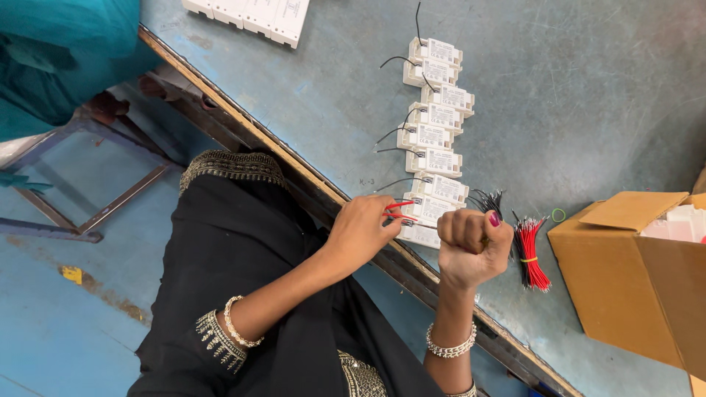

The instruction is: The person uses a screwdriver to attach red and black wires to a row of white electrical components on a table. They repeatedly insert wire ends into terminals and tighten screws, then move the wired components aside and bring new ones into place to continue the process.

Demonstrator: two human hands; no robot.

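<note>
The left hand (360,229) pinches two short red wires (401,209) between thumb and fingers, their ends meeting the nearest white plastic box (425,209) at the tabletop's (573,95) front edge. The right hand (471,246) is balled into a tight fist, thumb up, just beside that box; whether anything lies inside the fist cannot be told. A bundle of black wires (487,200) fans out right behind the fist, touching or nearly touching it.

The box belongs to a row of white boxes (435,117) that runs away from the person across the blue-grey tabletop, each with a pale label on top and several with thin black wires sticking out to the side. To the right of the fist lies a bundle of red wires (529,254) tied with a yellow band, and a small green ring (559,215) sits just beyond it. An open cardboard box (632,272) stands at the right edge. More white pieces (254,15) lie at the far top edge. A teal cloth (66,51) shows at the upper left.
</note>
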